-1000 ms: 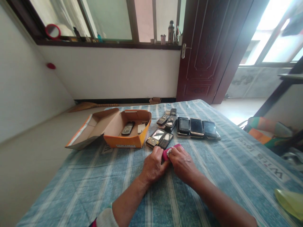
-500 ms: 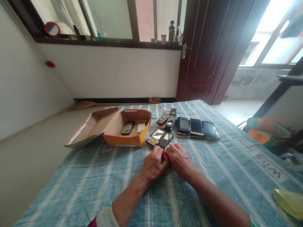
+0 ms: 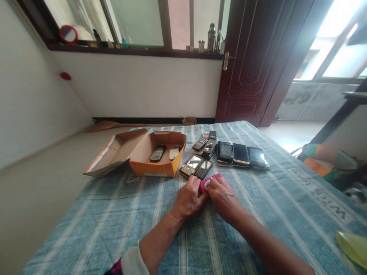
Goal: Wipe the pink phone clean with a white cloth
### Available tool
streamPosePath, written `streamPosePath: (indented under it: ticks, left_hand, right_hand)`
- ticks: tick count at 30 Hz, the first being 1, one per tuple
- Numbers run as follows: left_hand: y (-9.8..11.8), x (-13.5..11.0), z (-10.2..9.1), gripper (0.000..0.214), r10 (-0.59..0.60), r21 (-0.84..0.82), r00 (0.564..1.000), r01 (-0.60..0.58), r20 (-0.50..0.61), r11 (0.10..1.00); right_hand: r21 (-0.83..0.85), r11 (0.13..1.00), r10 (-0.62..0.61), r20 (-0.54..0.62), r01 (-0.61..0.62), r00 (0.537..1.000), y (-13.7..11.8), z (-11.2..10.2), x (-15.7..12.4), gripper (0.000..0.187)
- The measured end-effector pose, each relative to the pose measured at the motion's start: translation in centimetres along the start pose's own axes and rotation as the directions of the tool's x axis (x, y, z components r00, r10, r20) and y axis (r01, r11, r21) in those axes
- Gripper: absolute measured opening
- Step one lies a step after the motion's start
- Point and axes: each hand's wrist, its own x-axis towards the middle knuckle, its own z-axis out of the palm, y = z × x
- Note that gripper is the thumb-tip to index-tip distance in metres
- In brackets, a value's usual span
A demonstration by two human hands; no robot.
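Observation:
A pink phone point(image 3: 211, 178) lies on the blue striped cloth point(image 3: 160, 225) just in front of me. My left hand point(image 3: 189, 198) is closed on its near left edge. My right hand point(image 3: 223, 198) is closed on its right side and pinches a small white piece point(image 3: 207, 184) against it; I cannot make out what that piece is. Two keypad phones point(image 3: 195, 167) lie side by side just beyond the pink phone.
An open orange cardboard box point(image 3: 151, 168) at the left holds a dark phone point(image 3: 157, 153) and a white item point(image 3: 173, 153). Several more phones point(image 3: 241, 153) lie in a row at the back. A yellow-green object point(image 3: 352, 246) sits at the right edge.
The pink phone was nearly hidden under my hands half a second ago and now shows again beyond my fingers. The view shifted slightly; the other phones and the box stayed put.

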Motion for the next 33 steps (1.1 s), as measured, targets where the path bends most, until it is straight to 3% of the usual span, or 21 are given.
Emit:
streamPosePath:
  ticks: [16, 33]
  left_hand:
    - [0.2, -0.1, -0.5, 0.013, 0.0, 0.028, 1.0, -0.001, 0.027, 1.0]
    - [0.0, 0.0, -0.2, 0.015, -0.013, -0.042, 1.0, 0.014, 0.014, 0.999]
  right_hand:
    - [-0.024, 0.999, -0.038, -0.103, 0.036, 0.994, 0.3, 1.1, 2.6, 0.017]
    - [-0.024, 0.996, -0.091, -0.106, 0.089, 0.99, 0.4, 1.5, -1.5, 0.013]
